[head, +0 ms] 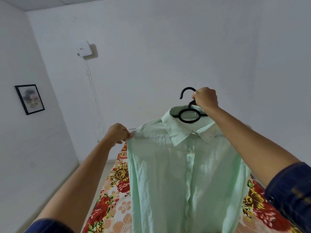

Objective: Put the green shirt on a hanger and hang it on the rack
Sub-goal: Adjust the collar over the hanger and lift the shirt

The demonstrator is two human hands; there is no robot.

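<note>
- I see the green shirt (185, 165) already on the black hanger (189, 113); the hanger's ring and bar show inside the open collar, so I judge the first half of the task as good as done.
- Right hand (205, 99) has its fingers curled round the hanger's neck just under the hook, carrying the whole thing up in front of the white wall (168, 47).
- Left hand (118, 134) pinches the shirt's shoulder edge between thumb and fingers, out to the side; I read this as straightening the shoulder over the hanger arm (that arm is under cloth, I cannot tell whether it sits properly).
- The other shoulder is behind the right forearm, so I cannot check its fit either.
- Shirt hangs front-on to me, buttoned placket down the middle, lower part dropping out of frame over the flower-print bedsheet (114, 195); I cannot tell if the hem touches it.
- Hook is free, caught on nothing.
- No rack anywhere in view, so the hanging step is not yet done.
- What I think is left: finish the shoulder tidy-up, let go of the cloth, find the rack and set the hook on it.
- Also in view: a framed picture (30, 99) and a white wall box (84, 48) with wires trailing below.
</note>
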